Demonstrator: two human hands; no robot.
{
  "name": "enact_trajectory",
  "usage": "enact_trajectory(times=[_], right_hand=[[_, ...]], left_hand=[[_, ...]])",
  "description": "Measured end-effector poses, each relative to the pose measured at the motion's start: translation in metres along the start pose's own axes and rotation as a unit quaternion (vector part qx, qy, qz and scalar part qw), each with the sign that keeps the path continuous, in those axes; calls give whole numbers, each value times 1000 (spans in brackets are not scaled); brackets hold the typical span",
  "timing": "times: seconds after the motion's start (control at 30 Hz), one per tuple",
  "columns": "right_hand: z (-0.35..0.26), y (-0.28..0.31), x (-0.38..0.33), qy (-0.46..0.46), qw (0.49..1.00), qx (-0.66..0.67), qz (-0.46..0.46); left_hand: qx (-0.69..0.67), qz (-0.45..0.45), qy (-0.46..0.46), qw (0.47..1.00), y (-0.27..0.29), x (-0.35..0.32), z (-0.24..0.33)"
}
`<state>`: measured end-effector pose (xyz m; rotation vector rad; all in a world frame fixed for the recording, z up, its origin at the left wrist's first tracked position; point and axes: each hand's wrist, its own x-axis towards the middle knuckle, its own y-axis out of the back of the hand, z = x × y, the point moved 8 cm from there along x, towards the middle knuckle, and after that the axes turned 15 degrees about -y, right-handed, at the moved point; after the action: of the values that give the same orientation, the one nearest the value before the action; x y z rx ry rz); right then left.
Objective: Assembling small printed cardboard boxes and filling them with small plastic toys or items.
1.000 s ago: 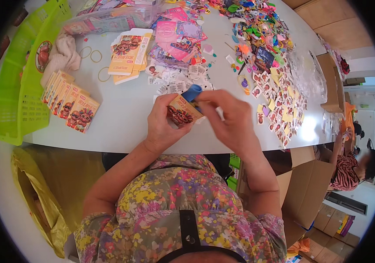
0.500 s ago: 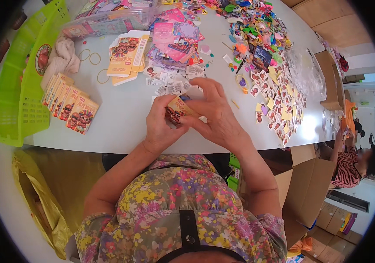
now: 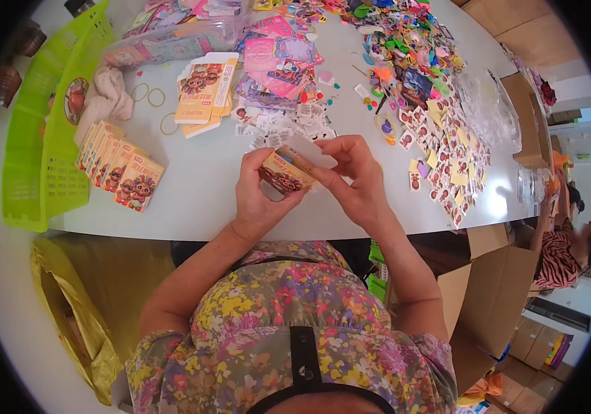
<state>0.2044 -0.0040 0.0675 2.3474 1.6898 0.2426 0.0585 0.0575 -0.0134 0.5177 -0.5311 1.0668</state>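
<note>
Between my hands, above the table's near edge, is a small yellow-orange box (image 3: 287, 172) printed with cartoon figures. Its pale end flap (image 3: 307, 150) stands raised at the top. My left hand (image 3: 259, 190) wraps round the box's left side. With thumb and fingers closed, my right hand (image 3: 356, 183) grips the right end by the flap. What lies inside the box is hidden. Just beyond my hands is a heap of small white printed packets (image 3: 285, 125). A row of similar boxes (image 3: 119, 165) leans on the table at left, and flat, unfolded-looking boxes (image 3: 205, 93) are stacked farther back.
A green basket (image 3: 61, 172) and a crumpled cloth (image 3: 105, 103) stand at left. Pink cards (image 3: 274, 58) lie beyond the packets. Small colourful trinkets (image 3: 406, 58) and stickers (image 3: 447, 159) spread over the right. An open carton (image 3: 492, 297) sits below the table edge; a person (image 3: 561, 259) is at far right.
The box's pale flap has come up into view. My right hand has drawn slightly right and its fingers have closed at the flap. The whole view has shifted a little.
</note>
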Motion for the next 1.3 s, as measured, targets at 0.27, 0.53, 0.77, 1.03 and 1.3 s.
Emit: enact_trajectory(times=[0.27, 0.53, 0.77, 1.03, 1.3], right_hand=[[9, 22, 2, -97, 993, -71, -4], [19, 23, -23, -30, 998, 42, -20], [49, 17, -38, -60, 994, 92, 8], [46, -2, -56, -6, 996, 87, 6], [51, -5, -35, -91, 994, 54, 35]], left_hand=[[-207, -162, 80, 962, -22, -10, 6], [-244, -101, 129, 956, -15, -10, 2], [-170, -168, 91, 967, -10, -6, 16], [-220, -189, 167, 942, 1, -27, 11], [-173, -117, 143, 967, 1, -15, 11]])
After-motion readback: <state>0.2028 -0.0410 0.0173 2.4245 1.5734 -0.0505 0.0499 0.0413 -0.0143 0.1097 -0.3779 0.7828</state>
